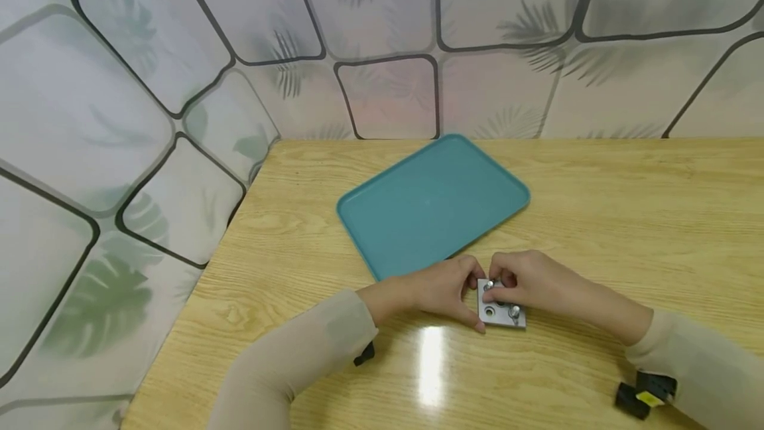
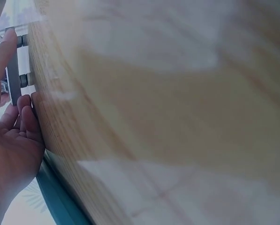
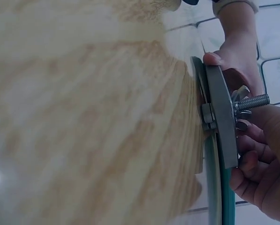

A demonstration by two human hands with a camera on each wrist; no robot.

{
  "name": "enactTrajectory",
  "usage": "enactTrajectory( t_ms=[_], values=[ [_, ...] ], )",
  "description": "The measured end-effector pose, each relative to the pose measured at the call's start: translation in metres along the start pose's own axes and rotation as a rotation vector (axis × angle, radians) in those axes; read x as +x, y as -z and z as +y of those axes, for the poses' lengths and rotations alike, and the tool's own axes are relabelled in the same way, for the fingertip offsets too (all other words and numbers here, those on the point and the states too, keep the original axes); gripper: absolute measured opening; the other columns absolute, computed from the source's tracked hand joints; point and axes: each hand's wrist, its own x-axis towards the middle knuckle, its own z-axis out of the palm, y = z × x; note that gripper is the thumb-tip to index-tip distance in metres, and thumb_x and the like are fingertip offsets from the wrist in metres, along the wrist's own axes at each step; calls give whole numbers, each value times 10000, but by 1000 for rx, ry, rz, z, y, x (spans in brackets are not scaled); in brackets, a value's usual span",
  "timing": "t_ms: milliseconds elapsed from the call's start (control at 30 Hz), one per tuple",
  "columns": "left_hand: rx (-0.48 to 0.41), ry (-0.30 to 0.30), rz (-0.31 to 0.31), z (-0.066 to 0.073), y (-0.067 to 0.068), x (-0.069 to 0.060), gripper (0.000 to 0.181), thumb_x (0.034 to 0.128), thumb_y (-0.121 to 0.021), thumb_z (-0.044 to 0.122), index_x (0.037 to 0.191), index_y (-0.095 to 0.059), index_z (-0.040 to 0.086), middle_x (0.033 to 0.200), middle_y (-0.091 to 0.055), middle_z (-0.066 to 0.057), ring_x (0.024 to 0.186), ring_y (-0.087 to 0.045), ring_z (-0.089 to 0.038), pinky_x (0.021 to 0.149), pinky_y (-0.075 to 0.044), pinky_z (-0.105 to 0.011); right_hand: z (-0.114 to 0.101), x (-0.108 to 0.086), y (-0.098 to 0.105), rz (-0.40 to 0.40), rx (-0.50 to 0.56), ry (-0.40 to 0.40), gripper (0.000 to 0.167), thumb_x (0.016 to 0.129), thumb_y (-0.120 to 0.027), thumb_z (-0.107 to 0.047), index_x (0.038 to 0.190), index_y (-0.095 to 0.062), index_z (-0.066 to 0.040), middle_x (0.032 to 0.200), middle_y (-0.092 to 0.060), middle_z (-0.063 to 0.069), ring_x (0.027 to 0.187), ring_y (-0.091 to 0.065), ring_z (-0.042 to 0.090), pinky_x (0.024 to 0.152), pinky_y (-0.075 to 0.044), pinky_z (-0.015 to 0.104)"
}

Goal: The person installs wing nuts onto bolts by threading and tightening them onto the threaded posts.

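Observation:
A small square metal plate (image 1: pixel 504 321) with bolts through it stands a little off the tabletop on its bolt heads (image 2: pixel 26 79). My left hand (image 1: pixel 444 290) holds the plate's left side, thumb at the near corner and fingers at the far one. My right hand (image 1: pixel 531 279) has its thumb and curled index finger around a bolt (image 1: pixel 490 284) at the far left corner, seemingly pinching its wing nut, which the fingers mostly hide. Another bolt with a wing nut (image 3: pixel 243 93) sticks up at the near right. A ringed hole (image 1: pixel 489 311) shows at the near left.
Behind my hands a blue-green tray (image 1: pixel 430 201) lies at an angle on the wood-grain table (image 1: pixel 627 217), its near corner close to my left wrist. Patterned wall covering (image 1: pixel 388 98) borders the table's back and left. Light reflects off the tabletop in front of my left hand.

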Motion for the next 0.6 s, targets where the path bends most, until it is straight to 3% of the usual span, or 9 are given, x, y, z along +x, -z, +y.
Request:
enactTrajectory(
  t_ms=[233,433,600],
  values=[
    [-21,-14,5,-3,-2,2,658,694,-830,407,1146,-478,84,975,-467,55,862,-450,-38,737,-380,-95,0,-3,4,-12,18,4,252,802,-735,-354,895,-614,-153,638,-483,-164,575,-412,-39,519,-384,191],
    [-47,-2,-5,-5,0,-1,838,650,-865,378,1283,-434,37,982,-464,48,834,-437,-38,722,-386,-103,-1,-9,14,-26,0,-23,318,828,-702,-390,976,-625,-120,688,-505,-162,603,-434,-31,545,-411,197],
    [-112,39,4,-5,3,-10,928,663,-861,366,1366,-370,10,1006,-482,47,853,-456,-41,755,-405,-116,-2,-16,24,-15,-62,-45,319,856,-672,-396,987,-638,-106,703,-514,-167,622,-441,-35,558,-414,199]
  ],
)
